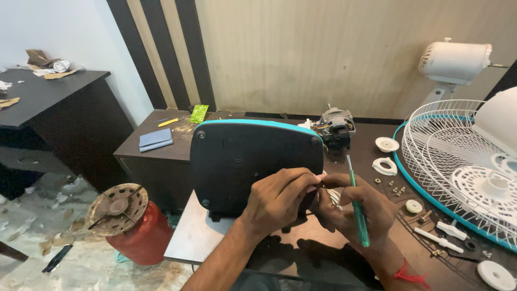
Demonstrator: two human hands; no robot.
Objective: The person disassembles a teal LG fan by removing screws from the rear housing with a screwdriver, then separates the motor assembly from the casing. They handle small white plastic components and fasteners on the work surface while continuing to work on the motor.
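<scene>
The black fan base (253,161), with its teal rim, stands tilted on edge on the dark worktop (301,253), its underside facing the camera. The left hand (280,199) rests against the base's lower right corner, fingers (304,180) curled and pressed together, pinching a thin white wire (333,195) that runs out from behind the base. The right hand (355,210) meets it there: thumb and forefinger close on the same wire while the remaining fingers clamp a green-handled screwdriver (357,207) upright against the palm, tip pointing up. Judging by this, the work is handling the wire at the base's edge, and it goes best with a light pinch close to where the wire leaves the housing, so that no strain falls on the joint inside. The parked screwdriver's tip should stay clear of the wire. The base looks only propped, so the left palm should steady it. To the right lie small screws (397,189), white plastic rings (385,166) and a wire fan guard (458,161); a bare motor (336,128) sits behind the base.
</scene>
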